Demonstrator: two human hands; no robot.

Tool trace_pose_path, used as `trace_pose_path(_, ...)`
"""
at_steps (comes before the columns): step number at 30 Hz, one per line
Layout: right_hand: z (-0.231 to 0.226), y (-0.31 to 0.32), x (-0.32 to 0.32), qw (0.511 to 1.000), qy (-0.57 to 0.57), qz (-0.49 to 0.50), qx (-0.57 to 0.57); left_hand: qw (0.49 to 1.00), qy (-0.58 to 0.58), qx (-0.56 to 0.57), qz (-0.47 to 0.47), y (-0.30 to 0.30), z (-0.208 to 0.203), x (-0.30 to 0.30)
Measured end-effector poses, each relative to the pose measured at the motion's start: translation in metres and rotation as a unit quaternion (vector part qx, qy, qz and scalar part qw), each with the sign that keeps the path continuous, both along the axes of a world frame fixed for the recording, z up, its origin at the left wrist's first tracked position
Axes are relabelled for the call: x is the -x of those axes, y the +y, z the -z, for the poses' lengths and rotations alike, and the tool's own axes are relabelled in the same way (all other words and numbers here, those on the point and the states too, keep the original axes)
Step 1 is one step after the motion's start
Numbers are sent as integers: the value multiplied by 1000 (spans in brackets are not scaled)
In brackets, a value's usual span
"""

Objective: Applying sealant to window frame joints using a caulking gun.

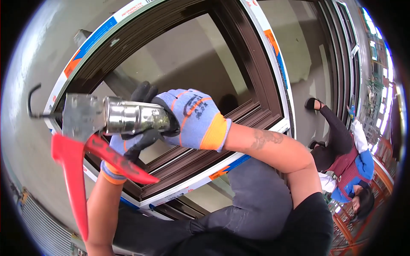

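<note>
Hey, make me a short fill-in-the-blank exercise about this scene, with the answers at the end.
1. The left hand and right hand, gloved or bare, are both ____.
2. The tool has handles coloured ____.
3. Under the hands, the window frame is dark ____ inside its white border.
4. The co-worker is on the person's ____ side.

Missing words: gloved; red; brown; right.

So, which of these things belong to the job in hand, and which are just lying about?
Seemingly in use:
Tool, silver with red levers, gripped by the left hand and right hand
Brown frame, directly below it

Probably just lying about:
Dark frame, far right
Ribbed sheet, lower left
</note>
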State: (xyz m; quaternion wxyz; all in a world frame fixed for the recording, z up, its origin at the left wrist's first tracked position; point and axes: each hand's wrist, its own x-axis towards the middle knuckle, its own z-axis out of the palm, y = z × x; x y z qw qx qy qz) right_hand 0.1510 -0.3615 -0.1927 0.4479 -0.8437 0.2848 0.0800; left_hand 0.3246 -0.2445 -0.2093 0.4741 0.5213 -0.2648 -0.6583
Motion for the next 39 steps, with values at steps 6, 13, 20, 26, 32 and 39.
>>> trace_pose_path(6, 7, -2, 38, 959, -39, -3, 279, 982, 98, -161, -11, 41, -21, -44)
trace_pose_path(13, 13, 4, 78, 946, -8, 11, 324, 926, 219, -212, -224, 109, -1, -79)
trace_pose_path(20, 14, 7, 92, 923, 2, -15, 383, 968, 114, -225, 16, 60, 5, -22)
trace_pose_path(26, 10, 8, 104, 919, -6, -14, 394, 932, 217, -289, 35, 44, 5, 4)
trace_pose_path(32, 9, 10, 106, 921, 4, -17, 390, 946, 216, -242, -13, 39, 2, 18)
trace_pose_path(39, 12, 8, 112, 917, 0, -9, 398, 938, 252, -235, -30, 45, 1, 26)
